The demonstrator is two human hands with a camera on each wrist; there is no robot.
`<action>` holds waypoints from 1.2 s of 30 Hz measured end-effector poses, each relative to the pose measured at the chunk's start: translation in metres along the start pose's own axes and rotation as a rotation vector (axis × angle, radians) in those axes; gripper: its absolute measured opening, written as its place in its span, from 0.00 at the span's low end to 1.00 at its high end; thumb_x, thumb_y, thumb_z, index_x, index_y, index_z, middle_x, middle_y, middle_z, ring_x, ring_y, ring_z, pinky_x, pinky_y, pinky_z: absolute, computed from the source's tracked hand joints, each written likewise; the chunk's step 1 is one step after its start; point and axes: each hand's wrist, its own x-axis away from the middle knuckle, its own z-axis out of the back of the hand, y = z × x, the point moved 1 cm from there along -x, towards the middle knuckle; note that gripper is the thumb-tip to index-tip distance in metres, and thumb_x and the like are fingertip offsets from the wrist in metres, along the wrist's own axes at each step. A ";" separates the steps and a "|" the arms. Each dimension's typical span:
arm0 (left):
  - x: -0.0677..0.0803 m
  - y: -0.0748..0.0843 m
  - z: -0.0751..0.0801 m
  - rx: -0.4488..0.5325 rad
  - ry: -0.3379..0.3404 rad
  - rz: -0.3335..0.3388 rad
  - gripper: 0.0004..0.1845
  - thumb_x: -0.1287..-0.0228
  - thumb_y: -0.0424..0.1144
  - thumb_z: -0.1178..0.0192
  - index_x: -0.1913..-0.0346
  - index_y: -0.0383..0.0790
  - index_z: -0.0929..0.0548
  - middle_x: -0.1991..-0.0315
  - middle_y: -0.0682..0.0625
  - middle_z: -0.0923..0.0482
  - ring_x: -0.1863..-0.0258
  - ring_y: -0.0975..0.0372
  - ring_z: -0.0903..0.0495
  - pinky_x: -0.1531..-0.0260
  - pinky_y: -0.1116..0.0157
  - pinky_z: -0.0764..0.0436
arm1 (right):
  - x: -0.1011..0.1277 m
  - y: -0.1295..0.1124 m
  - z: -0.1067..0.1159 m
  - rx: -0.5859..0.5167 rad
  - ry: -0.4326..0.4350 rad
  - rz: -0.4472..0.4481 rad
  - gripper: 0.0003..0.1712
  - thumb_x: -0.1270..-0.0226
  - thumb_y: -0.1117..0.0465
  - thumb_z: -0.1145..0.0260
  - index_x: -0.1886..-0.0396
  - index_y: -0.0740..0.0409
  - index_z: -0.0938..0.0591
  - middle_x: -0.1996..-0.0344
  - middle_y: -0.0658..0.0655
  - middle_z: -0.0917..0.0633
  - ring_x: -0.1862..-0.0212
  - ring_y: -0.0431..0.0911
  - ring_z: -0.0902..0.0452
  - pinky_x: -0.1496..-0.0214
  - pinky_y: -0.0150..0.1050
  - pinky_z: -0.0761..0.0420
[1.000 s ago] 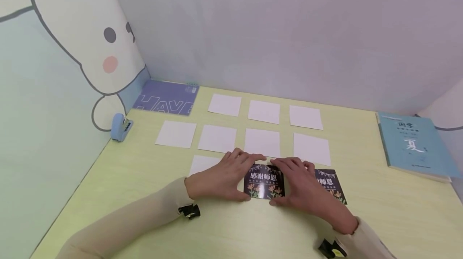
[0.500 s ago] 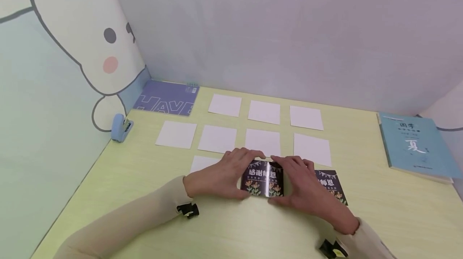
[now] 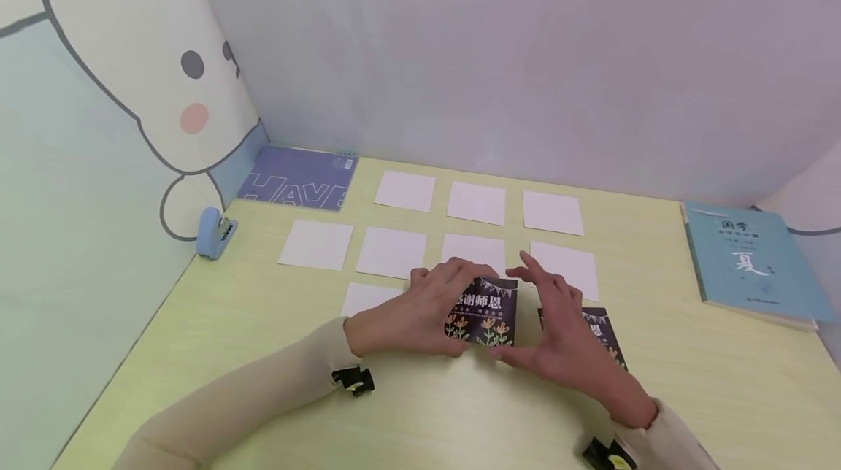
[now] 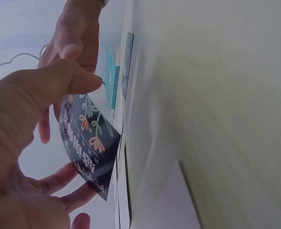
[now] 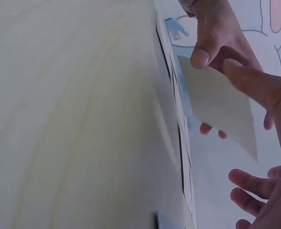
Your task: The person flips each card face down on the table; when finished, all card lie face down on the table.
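My left hand grips a dark greeting card by its near and far edges, raised off the table. White Chinese lettering, bunting and orange flowers decorate its printed face. In the right wrist view the card's plain pale back shows. My right hand is beside the card with fingers spread, its thumb close to the near right corner; whether the thumb touches cannot be told. A second dark card lies on the table, partly hidden behind the right hand.
Several white cards lie in rows beyond the hands, one partly under the left hand. A purple notebook and a blue stapler sit at the left. A blue book lies at the right. Walls bound the table.
The card has come up off the table and slightly away from me in the left hand. My right fingers have opened away from its far edge.
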 end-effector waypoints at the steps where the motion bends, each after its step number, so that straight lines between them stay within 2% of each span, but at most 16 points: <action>1: 0.000 0.000 0.000 0.033 0.005 -0.004 0.57 0.49 0.47 0.18 0.20 0.63 0.44 0.30 0.54 0.33 0.35 0.64 0.28 0.50 0.56 0.35 | 0.000 0.001 0.001 -0.026 0.005 0.006 0.86 0.64 0.44 0.06 0.10 0.47 0.52 0.27 0.57 0.22 0.33 0.57 0.30 0.35 0.55 0.44; 3: 0.001 0.000 0.000 0.112 0.030 -0.017 0.59 0.49 0.44 0.18 0.20 0.62 0.46 0.30 0.54 0.35 0.34 0.64 0.28 0.49 0.56 0.30 | 0.000 0.004 0.001 -0.070 0.006 0.030 0.85 0.63 0.41 0.07 0.10 0.48 0.52 0.25 0.58 0.24 0.31 0.57 0.32 0.36 0.53 0.44; 5: 0.000 -0.001 0.001 0.207 0.066 -0.042 0.60 0.49 0.41 0.17 0.19 0.59 0.48 0.29 0.52 0.35 0.33 0.62 0.28 0.40 0.54 0.22 | 0.001 0.005 0.002 -0.092 -0.005 0.053 0.84 0.61 0.39 0.09 0.10 0.50 0.51 0.23 0.58 0.25 0.29 0.55 0.34 0.36 0.51 0.44; 7: 0.000 0.000 0.001 0.324 0.104 -0.065 0.61 0.50 0.37 0.17 0.20 0.55 0.49 0.30 0.51 0.35 0.30 0.59 0.27 0.29 0.54 0.21 | 0.001 0.006 0.001 -0.100 -0.031 0.056 0.82 0.59 0.37 0.10 0.11 0.49 0.50 0.22 0.56 0.26 0.27 0.52 0.35 0.35 0.49 0.43; 9: 0.001 0.001 0.001 0.436 0.135 -0.075 0.61 0.50 0.35 0.16 0.20 0.53 0.49 0.31 0.49 0.35 0.27 0.55 0.25 0.25 0.53 0.24 | 0.001 0.005 -0.001 -0.101 -0.064 0.033 0.79 0.58 0.36 0.10 0.11 0.45 0.47 0.22 0.51 0.27 0.25 0.48 0.36 0.34 0.48 0.43; 12: 0.002 0.004 0.001 0.567 0.160 -0.066 0.62 0.49 0.34 0.16 0.20 0.55 0.51 0.32 0.47 0.35 0.25 0.52 0.22 0.28 0.48 0.21 | 0.001 0.001 -0.005 -0.107 -0.111 0.011 0.74 0.56 0.36 0.11 0.13 0.40 0.42 0.23 0.47 0.26 0.25 0.45 0.36 0.31 0.51 0.43; 16: 0.005 0.006 0.000 0.650 0.171 -0.057 0.62 0.47 0.35 0.17 0.20 0.58 0.52 0.32 0.46 0.34 0.25 0.53 0.21 0.35 0.45 0.18 | 0.002 -0.004 -0.010 -0.114 -0.112 0.019 0.70 0.56 0.38 0.10 0.15 0.39 0.39 0.26 0.46 0.23 0.27 0.47 0.34 0.30 0.55 0.41; 22: 0.008 0.007 -0.005 0.693 0.164 -0.042 0.63 0.46 0.37 0.17 0.20 0.61 0.54 0.31 0.46 0.35 0.23 0.53 0.23 0.30 0.47 0.21 | 0.002 -0.005 -0.015 -0.115 -0.043 0.018 0.67 0.56 0.43 0.08 0.17 0.38 0.35 0.29 0.44 0.21 0.27 0.45 0.34 0.31 0.57 0.38; 27: 0.010 0.005 -0.004 0.663 0.167 -0.033 0.67 0.49 0.40 0.14 0.19 0.63 0.56 0.30 0.46 0.33 0.25 0.58 0.25 0.27 0.47 0.23 | 0.002 -0.003 -0.017 -0.102 -0.002 0.032 0.63 0.55 0.45 0.09 0.19 0.44 0.32 0.34 0.46 0.18 0.30 0.47 0.32 0.36 0.57 0.38; 33: 0.019 -0.006 0.007 0.509 0.215 -0.022 0.67 0.51 0.43 0.15 0.19 0.59 0.56 0.30 0.51 0.31 0.28 0.58 0.28 0.31 0.46 0.23 | 0.003 0.002 -0.012 -0.017 -0.019 0.028 0.64 0.63 0.49 0.07 0.24 0.54 0.28 0.37 0.47 0.17 0.33 0.48 0.31 0.38 0.54 0.39; 36: 0.024 -0.013 0.010 0.402 0.182 0.002 0.65 0.51 0.45 0.16 0.18 0.56 0.54 0.31 0.51 0.30 0.27 0.58 0.30 0.30 0.46 0.24 | 0.005 0.006 -0.009 0.030 -0.036 0.006 0.65 0.65 0.48 0.06 0.25 0.57 0.28 0.38 0.48 0.17 0.33 0.49 0.30 0.38 0.54 0.39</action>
